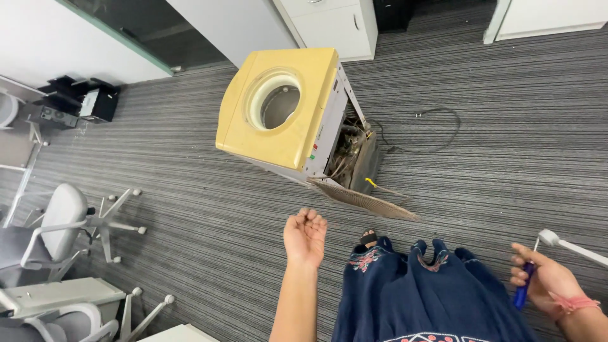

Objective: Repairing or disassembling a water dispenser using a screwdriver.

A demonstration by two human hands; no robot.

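White swivel chairs (pixel 60 228) stand far left; the yellow-topped water dispenser (pixel 285 107) has its rear panel (pixel 364 199) already off, innards exposed, small red and green marks on its side; left hand (pixel 305 235) empty, fingers loosely curled; right hand (pixel 544 278) gripping a blue-handled screwdriver (pixel 523 288).

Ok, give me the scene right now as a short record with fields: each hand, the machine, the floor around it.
left hand: empty, palm up, fingers loosely curled, held over the carpet
right hand: closed around a blue-handled tool
machine: yellow-topped appliance with a round top opening, standing on the carpet
machine side: open, with wiring and inner parts exposed
removed panel: mesh-like panel lying at the base of the open side
cable: dark cord looped on the carpet to the right
floor: grey striped carpet
nearby: white office chairs at left
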